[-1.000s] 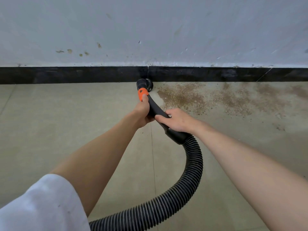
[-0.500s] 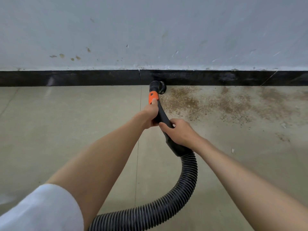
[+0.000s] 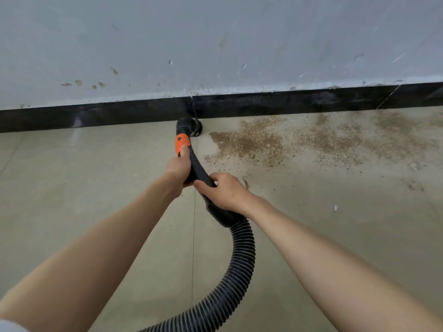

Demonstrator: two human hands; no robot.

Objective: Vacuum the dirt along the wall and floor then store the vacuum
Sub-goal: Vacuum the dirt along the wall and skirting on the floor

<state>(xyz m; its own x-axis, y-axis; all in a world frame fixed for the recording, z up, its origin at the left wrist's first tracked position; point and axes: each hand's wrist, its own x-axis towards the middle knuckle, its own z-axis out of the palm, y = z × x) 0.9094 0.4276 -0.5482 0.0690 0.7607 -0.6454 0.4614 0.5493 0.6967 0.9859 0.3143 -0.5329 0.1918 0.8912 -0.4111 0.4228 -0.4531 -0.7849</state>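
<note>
Brown dirt (image 3: 259, 142) on grey floor (image 3: 72, 188); black skirting (image 3: 96, 116) below white wall (image 3: 215, 32).

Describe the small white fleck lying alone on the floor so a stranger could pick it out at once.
Start at the black baseboard under the grey wall and find the brown dirt patch beside it. Come toward the camera onto cleaner floor, right of the right hand. The white fleck lies there alone, pale where the dirt is brown.

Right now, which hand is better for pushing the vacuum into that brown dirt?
Probably the left hand: it grips nearest the nozzle, so it steers. The dirt lies just right of it.
</note>
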